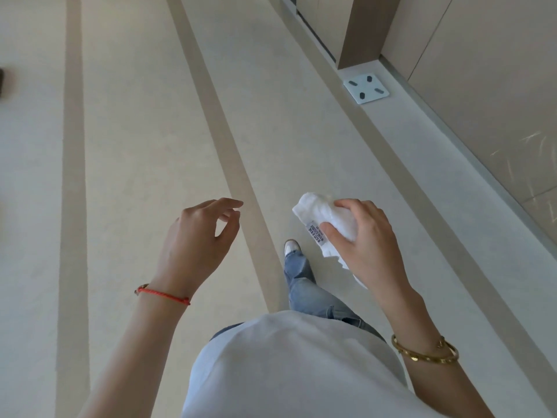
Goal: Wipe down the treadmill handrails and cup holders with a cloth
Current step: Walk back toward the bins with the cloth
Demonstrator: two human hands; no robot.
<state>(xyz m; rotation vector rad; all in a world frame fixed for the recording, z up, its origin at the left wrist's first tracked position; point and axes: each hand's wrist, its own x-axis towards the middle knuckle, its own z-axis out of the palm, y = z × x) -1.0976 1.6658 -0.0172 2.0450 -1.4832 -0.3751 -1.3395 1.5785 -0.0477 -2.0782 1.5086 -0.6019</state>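
1. Cloth (324,220), white and bunched with its label showing, is sitting in the right hand (366,236), whose fingers and thumb are curling round it above the floor (144,146).
2. Left hand (197,236) is hanging released, fingers loosely bent and gripping nothing, well apart from the cloth.
3. No treadmill, handrail or cup holder is showing in this view, so wiping is probably not yet begun; the person seems to be walking, one shoe (291,246) stepping forward along a darker stripe in the floor.
4. A white bathroom scale (365,88) is lying at the floor's far right edge, against the wall panels (482,70).
5. To do this step well, I judge the person should be keeping the cloth gathered so its loose tail is not trailing or snagging, and shaking it out to a flat pad only on reaching the rails.
6. The free hand is looking ready for steadying against the frame once wiping starts.
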